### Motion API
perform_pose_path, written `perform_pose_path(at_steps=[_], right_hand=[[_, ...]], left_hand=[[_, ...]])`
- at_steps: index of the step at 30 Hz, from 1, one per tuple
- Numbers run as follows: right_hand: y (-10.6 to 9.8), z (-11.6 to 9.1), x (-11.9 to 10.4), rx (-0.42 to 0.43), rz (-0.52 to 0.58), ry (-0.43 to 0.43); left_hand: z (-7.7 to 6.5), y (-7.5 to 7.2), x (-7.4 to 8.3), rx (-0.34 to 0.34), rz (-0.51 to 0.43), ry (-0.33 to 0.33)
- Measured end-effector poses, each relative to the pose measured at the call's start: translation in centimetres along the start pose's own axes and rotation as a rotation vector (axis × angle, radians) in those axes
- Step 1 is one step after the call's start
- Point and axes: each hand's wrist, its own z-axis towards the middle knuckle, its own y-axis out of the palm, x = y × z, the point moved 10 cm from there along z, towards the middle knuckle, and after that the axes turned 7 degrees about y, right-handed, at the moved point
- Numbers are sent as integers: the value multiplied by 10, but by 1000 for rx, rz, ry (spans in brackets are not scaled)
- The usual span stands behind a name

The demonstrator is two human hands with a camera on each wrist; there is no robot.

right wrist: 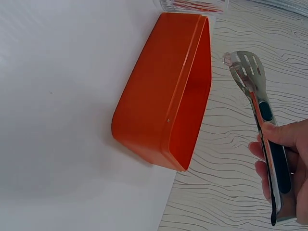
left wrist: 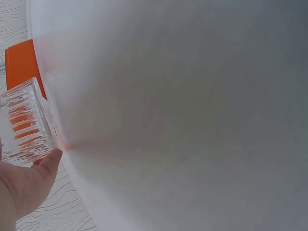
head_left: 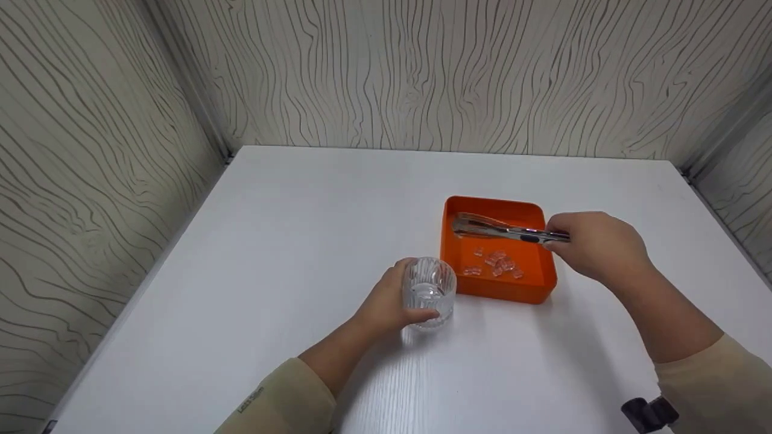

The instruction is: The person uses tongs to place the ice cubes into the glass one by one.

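Orange box (head_left: 500,292), tongs (head_left: 523,234) above
Fingers of the right hand (head_left: 603,247) curl round their handle; the left hand (head_left: 386,304) clasps a glass (head_left: 429,292) beside the box between thumb and fingers; clear pieces (head_left: 504,264) lie inside, apart from both hands.

Perhaps 1 blurred piece (right wrist: 227,58) in tongs (right wrist: 265,110)

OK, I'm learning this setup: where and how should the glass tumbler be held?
Probably round the outer wall of the glass tumbler, from the left, as the left hand grips it: the rounded side suits curled fingers, and the orange box crowds its far right.
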Motion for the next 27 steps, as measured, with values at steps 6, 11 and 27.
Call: perform_pose_path(at_steps=[6, 11, 27], right_hand=[[-5, -7, -13, -20, 0, -34], [-9, -13, -23, -20, 3, -70], [-3, -29, -54, -32, -35, -187]], left_hand=[[1, 1, -2, 1, 4, -3], [1, 2, -3, 1, 1, -36], [1, 1, 0, -1, 8, 0]])
